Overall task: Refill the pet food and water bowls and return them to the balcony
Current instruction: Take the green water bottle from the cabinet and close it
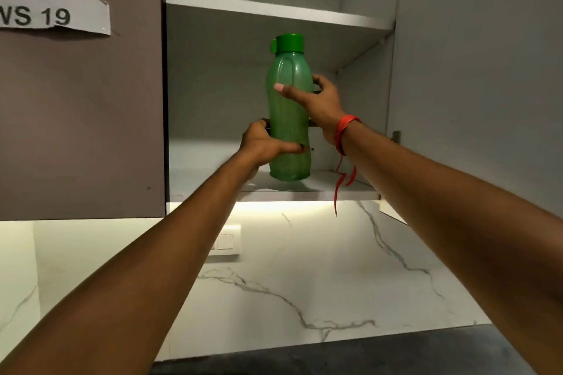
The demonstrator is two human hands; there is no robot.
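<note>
A translucent green water bottle (288, 119) with a darker green flip cap stands upright near the front of the lower shelf (213, 183) in an open wall cabinet. My left hand (265, 143) wraps its lower part from the left, thumb across the front. My right hand (316, 103), with a red thread on the wrist, clasps its middle from the right, thumb laid over the front. A dark object (314, 123) shows as thin edges behind the bottle, mostly hidden; I cannot tell what it is. No pet bowls are in view.
The cabinet's upper shelf (274, 11) holds nothing I can see. A shut brown door (79, 116) with a paper label is on the left, the open door (475, 70) on the right. Below are a lit marble backsplash (304, 268), a switch plate (227, 242) and a dark countertop (335, 356).
</note>
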